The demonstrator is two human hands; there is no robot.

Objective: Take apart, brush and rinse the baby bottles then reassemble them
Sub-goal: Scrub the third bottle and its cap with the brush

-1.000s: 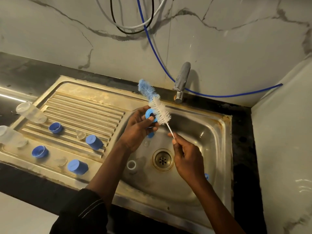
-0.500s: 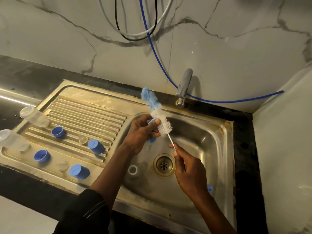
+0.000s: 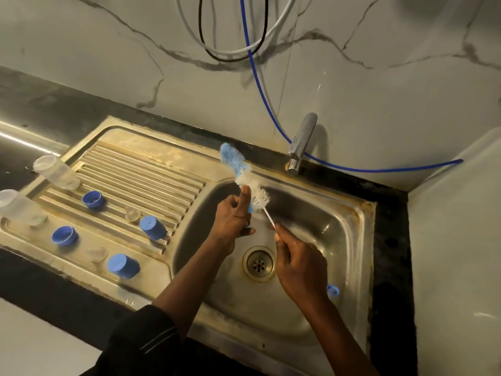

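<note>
over the sink basin [image 3: 352,240] our left hand [image 3: 231,221] grips a blue bottle part [image 3: 250,209], mostly hidden, against the brush [image 3: 244,176] bristles; our right hand [image 3: 298,264] pinches the brush's thin white stem.

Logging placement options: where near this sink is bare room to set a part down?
Bare: drainboard ribs between far blue ring and basin; basin floor nearer than the drain. Crowded: drainboard's near edge, among caps and nipples.
</note>
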